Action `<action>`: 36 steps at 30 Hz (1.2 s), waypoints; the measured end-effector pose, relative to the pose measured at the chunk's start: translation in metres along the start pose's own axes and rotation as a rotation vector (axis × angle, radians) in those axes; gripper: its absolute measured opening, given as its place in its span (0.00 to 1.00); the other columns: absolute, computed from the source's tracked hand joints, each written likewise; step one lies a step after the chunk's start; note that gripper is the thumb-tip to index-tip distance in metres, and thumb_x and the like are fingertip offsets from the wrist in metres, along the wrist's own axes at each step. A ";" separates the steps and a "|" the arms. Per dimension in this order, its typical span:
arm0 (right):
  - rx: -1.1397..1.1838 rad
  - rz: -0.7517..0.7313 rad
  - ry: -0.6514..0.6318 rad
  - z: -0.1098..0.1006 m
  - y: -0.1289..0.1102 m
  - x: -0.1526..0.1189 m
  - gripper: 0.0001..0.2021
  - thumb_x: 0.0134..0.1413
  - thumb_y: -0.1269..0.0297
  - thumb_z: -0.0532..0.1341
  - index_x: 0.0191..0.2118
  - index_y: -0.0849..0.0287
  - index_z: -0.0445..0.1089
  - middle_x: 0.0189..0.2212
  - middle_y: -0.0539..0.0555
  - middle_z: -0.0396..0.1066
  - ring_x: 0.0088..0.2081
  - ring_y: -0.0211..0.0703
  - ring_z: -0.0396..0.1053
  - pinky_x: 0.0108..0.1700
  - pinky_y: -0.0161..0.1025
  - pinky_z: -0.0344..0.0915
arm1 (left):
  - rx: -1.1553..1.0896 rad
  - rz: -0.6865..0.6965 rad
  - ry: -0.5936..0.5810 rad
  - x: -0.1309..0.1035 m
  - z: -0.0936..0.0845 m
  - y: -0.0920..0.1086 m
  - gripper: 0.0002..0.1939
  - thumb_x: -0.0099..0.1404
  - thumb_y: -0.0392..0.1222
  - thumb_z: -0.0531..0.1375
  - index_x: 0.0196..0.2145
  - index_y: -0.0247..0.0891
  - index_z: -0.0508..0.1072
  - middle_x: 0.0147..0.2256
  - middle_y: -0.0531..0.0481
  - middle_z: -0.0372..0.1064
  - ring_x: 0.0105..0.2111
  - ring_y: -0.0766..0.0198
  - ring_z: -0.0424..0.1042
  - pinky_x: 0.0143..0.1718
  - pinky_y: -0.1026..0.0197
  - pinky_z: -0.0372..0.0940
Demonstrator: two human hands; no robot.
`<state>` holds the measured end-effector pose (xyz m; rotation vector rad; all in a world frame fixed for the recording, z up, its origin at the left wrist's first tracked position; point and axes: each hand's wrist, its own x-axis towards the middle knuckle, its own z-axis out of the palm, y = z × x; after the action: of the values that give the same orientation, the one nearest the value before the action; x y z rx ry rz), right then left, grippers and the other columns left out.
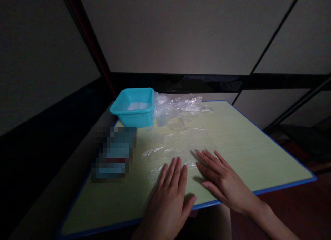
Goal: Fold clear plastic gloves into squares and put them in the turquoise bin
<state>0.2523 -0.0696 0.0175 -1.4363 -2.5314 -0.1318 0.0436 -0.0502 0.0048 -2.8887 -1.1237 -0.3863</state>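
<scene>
A clear plastic glove (178,148) lies spread on the pale yellow-green table, its fingers pointing left. My left hand (172,191) rests palm down with its fingers apart, the fingertips at the near edge of the glove. To the right, my right hand (219,176) is also palm down with fingers spread, close to the glove's near right part. Neither hand holds anything. Behind the glove sits a crumpled pile of clear plastic (181,105).
A turquoise basin (137,118) with something white inside stands at the table's back left. A pixelated object (115,152) lies at the left edge. The table (253,147) has a blue rim, and a pale panelled wall rises behind it.
</scene>
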 end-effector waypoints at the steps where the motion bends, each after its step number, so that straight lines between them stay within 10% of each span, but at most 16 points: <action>1: -0.016 0.018 0.015 0.000 0.000 -0.001 0.20 0.58 0.59 0.52 0.54 0.61 0.62 0.61 0.58 0.48 0.61 0.53 0.45 0.58 0.58 0.48 | -0.004 -0.001 -0.007 0.000 0.000 0.000 0.31 0.62 0.50 0.52 0.58 0.30 0.53 0.60 0.36 0.44 0.60 0.49 0.43 0.56 0.45 0.53; 13: -0.010 0.195 0.253 0.008 0.003 -0.007 0.11 0.56 0.64 0.53 0.42 0.58 0.69 0.54 0.59 0.62 0.54 0.52 0.58 0.55 0.58 0.53 | -0.022 0.012 -0.022 0.001 -0.002 -0.001 0.31 0.62 0.49 0.53 0.58 0.32 0.53 0.61 0.38 0.44 0.60 0.50 0.43 0.56 0.46 0.53; 36: 0.075 0.021 0.066 0.002 0.002 -0.001 0.19 0.56 0.61 0.55 0.54 0.52 0.62 0.61 0.55 0.48 0.59 0.53 0.49 0.55 0.59 0.54 | -0.063 -0.026 -0.003 -0.002 -0.004 0.001 0.27 0.63 0.49 0.53 0.57 0.36 0.55 0.62 0.42 0.39 0.61 0.49 0.39 0.57 0.41 0.48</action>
<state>0.2542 -0.0686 0.0155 -1.4061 -2.4409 -0.0785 0.0418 -0.0526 0.0088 -2.9322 -1.1714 -0.4266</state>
